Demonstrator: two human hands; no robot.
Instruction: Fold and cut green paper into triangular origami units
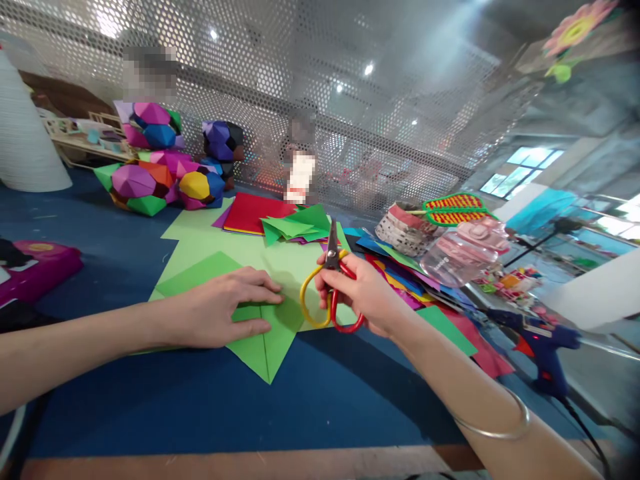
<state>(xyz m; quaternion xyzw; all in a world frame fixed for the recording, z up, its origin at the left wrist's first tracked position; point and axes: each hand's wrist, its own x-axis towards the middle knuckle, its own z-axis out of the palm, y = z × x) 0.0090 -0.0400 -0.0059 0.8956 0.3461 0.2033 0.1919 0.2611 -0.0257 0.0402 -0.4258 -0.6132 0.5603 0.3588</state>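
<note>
My right hand (pixel 350 287) grips a pair of scissors (pixel 331 257) with one yellow and one red handle loop. The dark blades point up and away from me, pressed close together. Palm down, my left hand (pixel 235 303) lies with its fingers stretched over a creased green paper sheet (pixel 273 343), covering part of it. A corner of that sheet points toward me over the blue table. Under it spreads a larger pale green sheet (pixel 200 247). Just beyond the scissors rest folded green paper pieces (pixel 305 223) and a red sheet (pixel 250 213).
Colourful folded-paper balls (pixel 150 180) stand at the back left, by a white ribbed vase (pixel 27 133). To the right are stacked coloured papers (pixel 400 273), a clear pink-lidded bottle (pixel 460 250) and a blue glue gun (pixel 545 340) with a cord. A perforated metal screen (pixel 340 120) rises behind.
</note>
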